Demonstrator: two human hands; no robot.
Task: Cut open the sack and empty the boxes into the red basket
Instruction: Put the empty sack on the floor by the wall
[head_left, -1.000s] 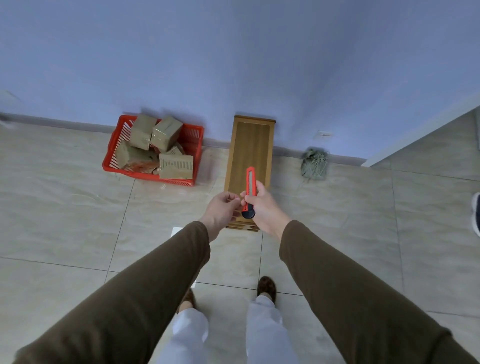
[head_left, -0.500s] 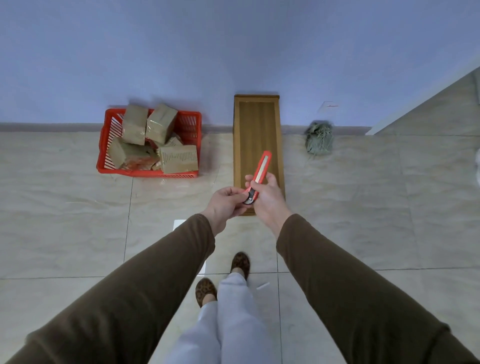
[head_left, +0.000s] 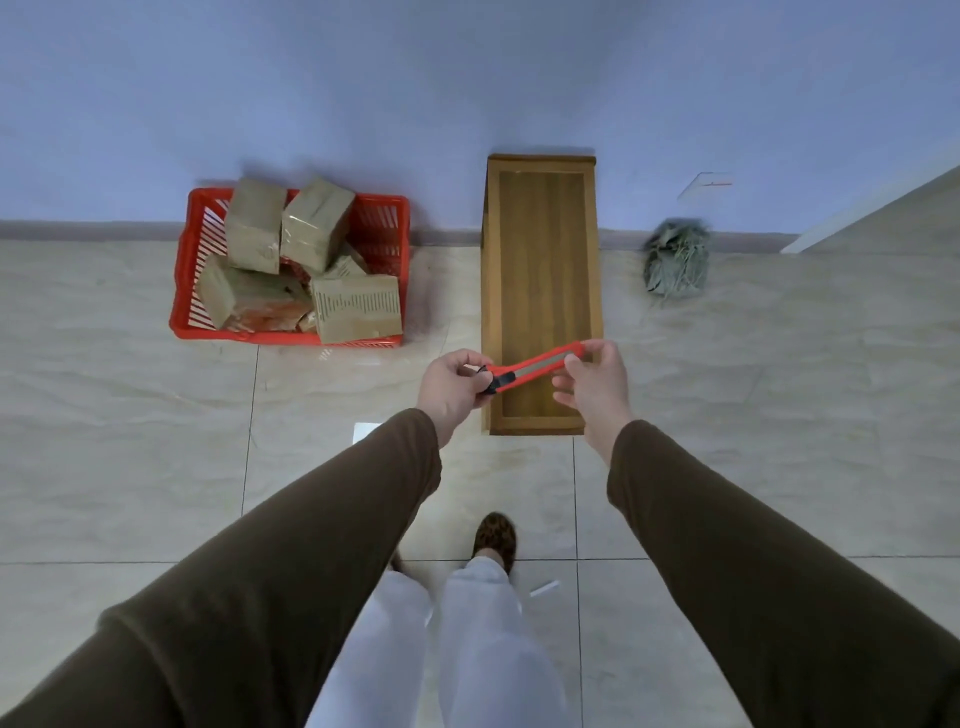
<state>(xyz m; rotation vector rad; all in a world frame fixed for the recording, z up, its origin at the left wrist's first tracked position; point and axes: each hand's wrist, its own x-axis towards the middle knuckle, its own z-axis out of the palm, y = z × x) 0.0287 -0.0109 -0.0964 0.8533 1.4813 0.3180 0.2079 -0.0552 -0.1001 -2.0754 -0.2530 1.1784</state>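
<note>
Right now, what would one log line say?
left hand: pinches cutter end | right hand: holds box cutter | boxes: in red basket

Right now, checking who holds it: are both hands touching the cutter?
Touching. The head view shows the left hand pinching the cutter's dark end, the right hand its tip.

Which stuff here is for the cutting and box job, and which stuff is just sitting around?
For the job:
- red box cutter, held by the left hand and right hand
- red basket
- brown boxes in the basket
- crumpled green sack by the wall

Just lying about:
- long wooden tray
- white scrap on the floor tiles
</note>
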